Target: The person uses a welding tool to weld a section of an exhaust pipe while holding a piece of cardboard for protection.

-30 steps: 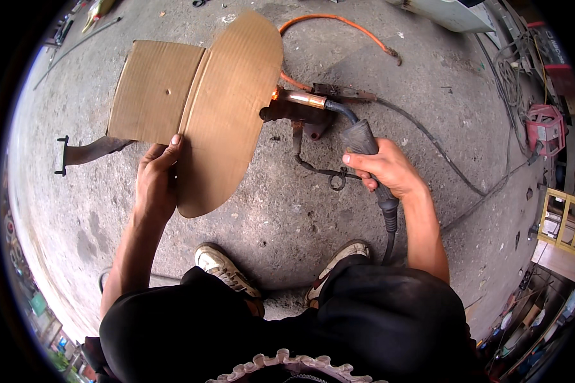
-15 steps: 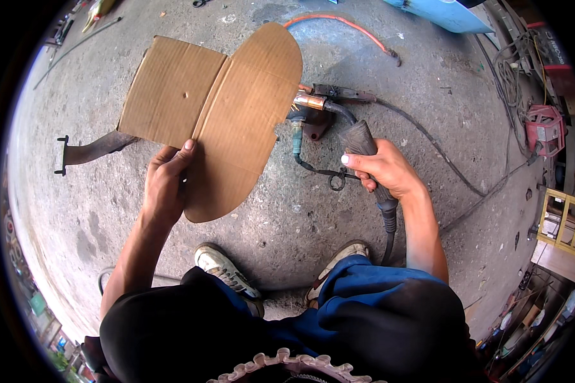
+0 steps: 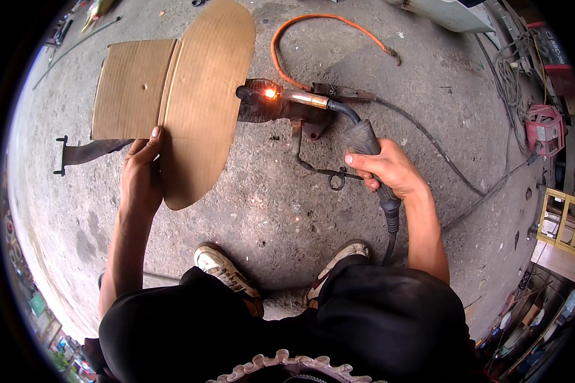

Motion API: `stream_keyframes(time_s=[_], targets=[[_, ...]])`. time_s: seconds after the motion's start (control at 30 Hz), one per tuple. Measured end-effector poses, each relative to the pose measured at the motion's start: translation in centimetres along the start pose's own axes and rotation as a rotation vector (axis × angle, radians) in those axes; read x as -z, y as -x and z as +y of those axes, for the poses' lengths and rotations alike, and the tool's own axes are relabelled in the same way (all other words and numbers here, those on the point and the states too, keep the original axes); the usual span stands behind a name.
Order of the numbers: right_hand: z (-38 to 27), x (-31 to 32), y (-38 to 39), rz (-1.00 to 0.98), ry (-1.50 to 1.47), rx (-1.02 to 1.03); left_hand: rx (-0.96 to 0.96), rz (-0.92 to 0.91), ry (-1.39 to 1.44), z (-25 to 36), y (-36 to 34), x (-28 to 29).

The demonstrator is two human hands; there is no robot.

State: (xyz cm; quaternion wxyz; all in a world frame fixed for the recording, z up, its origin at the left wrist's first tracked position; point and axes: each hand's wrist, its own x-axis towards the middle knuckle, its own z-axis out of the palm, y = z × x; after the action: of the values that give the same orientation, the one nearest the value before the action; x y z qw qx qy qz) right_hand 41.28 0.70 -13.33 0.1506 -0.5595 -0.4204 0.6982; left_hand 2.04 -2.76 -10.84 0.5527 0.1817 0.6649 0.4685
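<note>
My left hand [image 3: 140,169] is closed on the lower edge of a folded piece of cardboard [image 3: 201,105], thumb on its face. A rusty exhaust pipe [image 3: 259,113] lies on the floor, its left part hidden behind the cardboard. Wrapped round a welding torch [image 3: 363,142], my right hand [image 3: 397,171] keeps the copper-coloured nozzle [image 3: 305,97] pointing left at the pipe. An orange-hot spot [image 3: 271,94] glows on the pipe just off the nozzle tip. A dark clamp [image 3: 345,93] sits behind the nozzle at the pipe's right end.
An orange hose or cable [image 3: 326,17] curves beyond the pipe. Dark cables [image 3: 434,143] run right, toward a pink-framed lamp-like object [image 3: 545,129]. Another bent pipe section with a flange [image 3: 62,155] shows at left. My shoes [image 3: 220,263] stand on the concrete floor [image 3: 281,223].
My left hand has moved the cardboard left and slightly away, uncovering more of the pipe and its glowing spot. The bluish light on my trousers is gone. My right hand has barely moved.
</note>
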Motion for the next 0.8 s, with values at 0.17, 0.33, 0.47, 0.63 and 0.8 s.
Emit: stream_keyframes(time_s=[0.17,0.33,0.47,0.63,0.8], targets=[[-0.3,-0.4,0.1,0.001,0.013,-0.009,-0.011,0.003,0.002,0.2,0.9,-1.3],[0.0,-0.3,-0.2,-0.008,0.024,0.022,0.011,-0.024,-0.038,0.0,0.9,-0.9],[0.0,-0.4,-0.2,-0.007,0.025,0.018,0.042,-0.031,-0.083,-0.7,0.5,-0.7],[-0.1,-0.2,-0.1,-0.03,0.027,-0.013,0.046,-0.051,-0.059,-1.0,1.6,-2.4],[-0.3,-0.3,-0.1,-0.029,0.021,-0.015,0.065,-0.109,-0.101,-1.2,1.5,-2.2]])
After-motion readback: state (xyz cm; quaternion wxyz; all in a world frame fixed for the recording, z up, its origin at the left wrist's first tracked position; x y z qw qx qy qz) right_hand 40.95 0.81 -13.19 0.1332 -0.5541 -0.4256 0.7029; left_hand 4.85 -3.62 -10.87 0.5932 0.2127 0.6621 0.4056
